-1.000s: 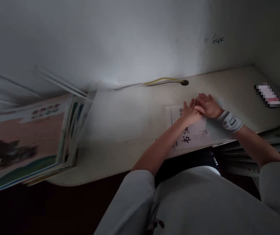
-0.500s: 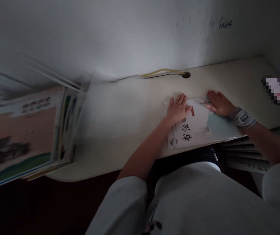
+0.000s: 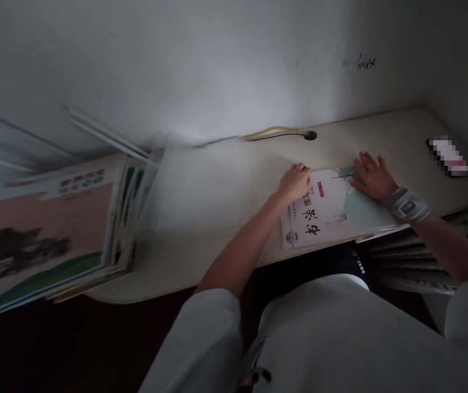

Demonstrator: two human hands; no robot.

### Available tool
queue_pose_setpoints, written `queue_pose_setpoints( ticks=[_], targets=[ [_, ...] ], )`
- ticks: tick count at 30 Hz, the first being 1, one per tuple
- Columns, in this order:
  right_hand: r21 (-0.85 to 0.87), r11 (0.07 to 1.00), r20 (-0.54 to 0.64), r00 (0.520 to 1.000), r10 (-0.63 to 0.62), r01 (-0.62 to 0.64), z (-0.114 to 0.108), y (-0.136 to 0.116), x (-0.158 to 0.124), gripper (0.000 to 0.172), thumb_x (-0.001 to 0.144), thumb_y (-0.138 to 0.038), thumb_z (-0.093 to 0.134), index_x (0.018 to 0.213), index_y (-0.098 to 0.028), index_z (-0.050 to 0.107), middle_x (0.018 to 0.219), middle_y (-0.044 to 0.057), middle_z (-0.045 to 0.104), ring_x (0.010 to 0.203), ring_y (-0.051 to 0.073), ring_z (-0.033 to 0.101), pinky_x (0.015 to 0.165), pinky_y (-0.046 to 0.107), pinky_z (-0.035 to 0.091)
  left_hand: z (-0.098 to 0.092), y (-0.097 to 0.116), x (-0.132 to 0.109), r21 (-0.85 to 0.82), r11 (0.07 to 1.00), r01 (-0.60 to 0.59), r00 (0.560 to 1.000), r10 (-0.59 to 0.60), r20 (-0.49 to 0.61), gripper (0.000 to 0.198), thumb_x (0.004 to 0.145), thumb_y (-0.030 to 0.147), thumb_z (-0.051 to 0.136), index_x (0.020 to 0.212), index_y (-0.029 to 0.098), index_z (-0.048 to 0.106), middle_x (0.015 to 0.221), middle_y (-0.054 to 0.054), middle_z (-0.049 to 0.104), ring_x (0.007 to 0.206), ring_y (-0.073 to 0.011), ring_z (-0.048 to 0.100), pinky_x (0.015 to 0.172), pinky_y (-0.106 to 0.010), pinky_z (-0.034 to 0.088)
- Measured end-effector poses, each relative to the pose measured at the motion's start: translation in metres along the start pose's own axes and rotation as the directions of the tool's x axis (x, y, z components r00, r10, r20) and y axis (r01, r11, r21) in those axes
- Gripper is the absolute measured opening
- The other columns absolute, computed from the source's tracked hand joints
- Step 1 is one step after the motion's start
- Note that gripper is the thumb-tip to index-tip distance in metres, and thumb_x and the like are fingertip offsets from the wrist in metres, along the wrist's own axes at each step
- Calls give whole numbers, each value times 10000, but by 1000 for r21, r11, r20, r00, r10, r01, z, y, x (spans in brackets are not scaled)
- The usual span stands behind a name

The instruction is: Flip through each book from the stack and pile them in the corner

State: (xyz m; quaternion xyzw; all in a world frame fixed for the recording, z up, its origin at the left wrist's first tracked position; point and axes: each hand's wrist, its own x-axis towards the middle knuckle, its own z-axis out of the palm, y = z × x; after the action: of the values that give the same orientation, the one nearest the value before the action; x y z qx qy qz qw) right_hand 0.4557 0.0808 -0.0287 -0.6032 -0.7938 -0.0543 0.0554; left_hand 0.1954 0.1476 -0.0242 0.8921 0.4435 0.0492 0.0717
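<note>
A thin white booklet (image 3: 328,213) with large black characters on its cover lies flat on the pale desk (image 3: 217,218), near the front edge. My left hand (image 3: 295,183) rests on the booklet's far left corner with its fingers curled over the edge. My right hand (image 3: 371,176) lies flat on the booklet's far right part, fingers spread; a grey band with a small screen sits on that wrist.
A tall stack of picture books (image 3: 49,229) fills the desk's left end. A yellow and black cable (image 3: 275,132) runs out of a hole at the wall. A small flat object (image 3: 449,155) lies at the far right. More books sit under the desk on the right.
My hands, overlapping on the booklet a second ago, have moved apart to its two far corners. The left fingers went from flat to curled at the booklet's edge.
</note>
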Motion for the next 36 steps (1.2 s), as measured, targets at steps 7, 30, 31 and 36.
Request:
queue_pose_setpoints(
  ticks=[7,30,31,36],
  targets=[
    [72,771,-62,774,-630,633,-18,-68,-70,405,935,-375,485,1242,-136,594,1283,157,603,1206,255,548,982,442,456,-4,14,26,-63,998,22,999,-20,26,308,933,283,407,1073,126,632,1122,-147,594,1100,-246,523,931,-353,408],
    [59,872,-451,792,-411,486,18,-89,-144,273,844,-82,568,958,-290,703,695,-7,645,603,129,570,521,314,414,-1,21,30,-156,975,158,983,-141,116,203,850,277,513,844,171,687,868,-114,699,836,-227,630,745,-345,458],
    [54,876,-459,791,-404,479,15,-87,-143,268,842,-80,571,946,-289,703,678,-11,637,596,128,565,519,314,406,-1,22,34,-163,974,155,983,-136,123,204,850,283,521,808,172,687,842,-112,699,814,-226,632,732,-344,457],
    [-24,929,-401,848,-347,369,2,-61,-121,231,878,-97,521,922,-237,700,709,20,641,651,141,566,572,319,392,6,29,76,-188,974,125,991,-113,74,245,886,303,486,886,164,687,931,-132,697,876,-233,633,764,-354,447]
  ],
)
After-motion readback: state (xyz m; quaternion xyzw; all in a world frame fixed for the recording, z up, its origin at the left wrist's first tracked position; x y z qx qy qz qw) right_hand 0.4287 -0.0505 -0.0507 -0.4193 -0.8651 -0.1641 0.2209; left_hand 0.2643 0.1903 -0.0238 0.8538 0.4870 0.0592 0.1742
